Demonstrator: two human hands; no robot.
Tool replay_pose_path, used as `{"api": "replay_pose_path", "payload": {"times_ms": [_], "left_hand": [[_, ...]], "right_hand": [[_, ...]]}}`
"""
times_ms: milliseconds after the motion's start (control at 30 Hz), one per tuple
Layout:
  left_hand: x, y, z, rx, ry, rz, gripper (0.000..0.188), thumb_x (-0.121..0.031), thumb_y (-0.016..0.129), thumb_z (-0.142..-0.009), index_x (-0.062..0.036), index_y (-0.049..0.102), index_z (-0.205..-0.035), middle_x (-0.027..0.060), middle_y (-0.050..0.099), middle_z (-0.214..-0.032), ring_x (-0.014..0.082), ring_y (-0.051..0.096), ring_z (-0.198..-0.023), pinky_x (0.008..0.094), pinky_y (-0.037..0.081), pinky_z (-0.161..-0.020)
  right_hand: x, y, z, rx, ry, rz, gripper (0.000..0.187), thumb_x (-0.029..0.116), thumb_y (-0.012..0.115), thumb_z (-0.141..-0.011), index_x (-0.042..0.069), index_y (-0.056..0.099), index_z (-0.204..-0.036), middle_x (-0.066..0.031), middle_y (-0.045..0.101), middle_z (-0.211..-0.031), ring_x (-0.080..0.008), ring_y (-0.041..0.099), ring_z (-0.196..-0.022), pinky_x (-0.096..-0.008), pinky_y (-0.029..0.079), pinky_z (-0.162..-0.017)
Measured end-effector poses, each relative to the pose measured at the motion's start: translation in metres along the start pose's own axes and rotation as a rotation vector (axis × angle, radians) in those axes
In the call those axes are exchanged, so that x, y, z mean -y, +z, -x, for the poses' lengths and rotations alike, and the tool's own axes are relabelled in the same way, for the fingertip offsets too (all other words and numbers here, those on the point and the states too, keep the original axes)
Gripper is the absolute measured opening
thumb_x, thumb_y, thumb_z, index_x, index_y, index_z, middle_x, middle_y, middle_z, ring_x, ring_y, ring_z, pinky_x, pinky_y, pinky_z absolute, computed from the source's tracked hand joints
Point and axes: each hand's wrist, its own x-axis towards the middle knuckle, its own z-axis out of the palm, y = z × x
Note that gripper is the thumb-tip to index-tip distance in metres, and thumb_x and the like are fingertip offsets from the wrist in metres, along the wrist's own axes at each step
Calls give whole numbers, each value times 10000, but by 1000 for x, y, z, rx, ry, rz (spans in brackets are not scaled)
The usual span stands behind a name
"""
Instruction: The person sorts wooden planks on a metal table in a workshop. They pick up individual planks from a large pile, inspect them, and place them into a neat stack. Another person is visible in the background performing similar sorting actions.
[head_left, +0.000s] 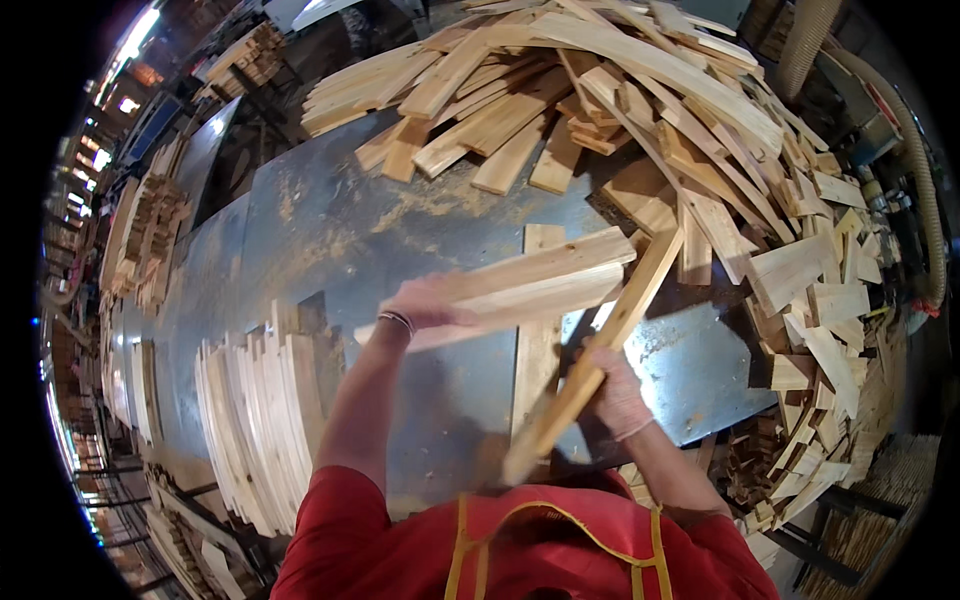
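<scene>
My left hand (432,302) is closed round the left end of two pale wooden boards (540,278), held side by side above the metal table (330,230). In my right hand (615,385) is a single narrow wooden board (630,315), tilted, its near end blurred close to my apron. The far part of that board passes beside the right ends of the two boards; whether they touch I cannot tell. Beneath them another board (538,380) lies flat on the table, pointing away from me.
A large loose heap of boards (560,100) covers the table's far side and spills down the right, with short offcuts (830,300) there. Boards stand in a neat row (260,420) at the left. Sawdust is scattered over the metal. A ribbed hose (925,200) hangs at far right.
</scene>
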Motion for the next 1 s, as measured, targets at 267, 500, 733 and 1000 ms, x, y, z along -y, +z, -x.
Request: {"api": "replay_pose_path", "payload": {"times_ms": [267, 500, 733, 1000], "left_hand": [[4, 144, 152, 187, -13, 1274, 956, -374, 742, -937, -9, 262, -1678, 193, 437, -1644, 246, 415, -1495, 347, 308, -1244], [14, 167, 328, -165, -334, 1114, 1053, -342, 768, -839, 17, 238, -1675, 272, 504, -1573, 275, 519, -1433, 336, 382, -1183], [58, 189, 403, -644, -515, 59, 886, -336, 804, -768, -19, 466, -1524, 234, 541, -1480, 406, 495, -1387, 512, 385, -1177], [67, 200, 387, -545, -772, -186, 888, -272, 827, -776, -83, 454, -1559, 202, 430, -1604, 433, 335, -1533, 566, 283, -1257]], "right_hand": [[-164, 47, 13, 161, 184, -70, 420, 216, 709, -968, 92, 600, -1354, -111, 655, -1315, -270, 636, -1204, -482, 545, -1020], [-272, 82, 46, 492, 162, 438, 467, 251, 717, -988, 12, 611, -1375, -118, 709, -1224, -249, 693, -1110, -383, 561, -990], [-372, 209, 34, 801, 336, 1194, 608, 460, 700, -967, -27, 674, -1329, -207, 733, -1201, -278, 686, -1046, -422, 558, -940], [-184, 162, 18, 684, -65, 1122, 500, 391, 578, -1042, 74, 559, -1428, -114, 668, -1237, -215, 648, -1057, -371, 540, -934]]}}
